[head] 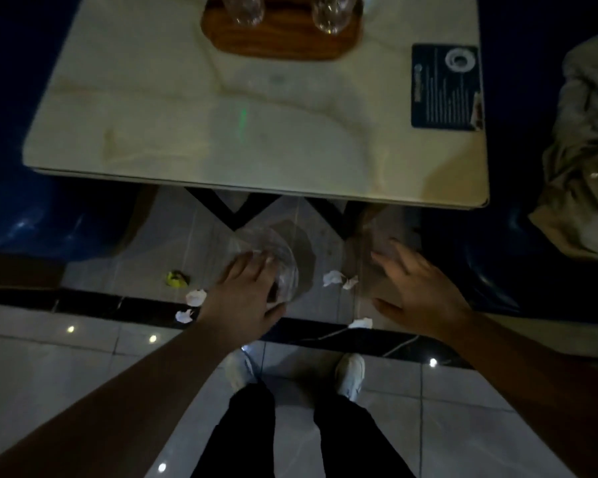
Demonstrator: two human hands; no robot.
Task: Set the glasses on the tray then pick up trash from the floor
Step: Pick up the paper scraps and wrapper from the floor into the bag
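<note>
Head view, looking down over desk edge (pixel 256 188) and floor. Dim lighting, some motion blur.

Wooden tray (pixel 283 43) at 12 o'clock on desk, cut off by top edge. Two clear glasses on tray: left glass (pixel 244 10) and right glass (pixel 330 13), upright, well apart, tops out of frame. Dark printed card (pixel 444 86) at 2 o'clock near right desk edge. Crumpled beige cloth (pixel 580 150) at 3 o'clock, off the desk.

Left hand (pixel 246 294) near centre, below desk edge, grip clamped over a clear plastic bag or sheet (pixel 277 257); exact item hard to tell through blur. Right hand (pixel 418 291) at 4 o'clock of centre, fingers spread apart, holding nothing discernible; transparent film possibly touching fingertips, cannot tell.

Trash on tiled floor (pixel 83 374): yellow scrap (pixel 177 279) at 9 o'clock of left hand; white paper wad (pixel 196 297) and second wad (pixel 184 316) just beside left wrist; two white wads (pixel 332 278) (pixel 350 282) between the hands; one more wad (pixel 360 323) below right hand.

Two light shoes (pixel 351 374) and dark trousers at 6 o'clock.
</note>
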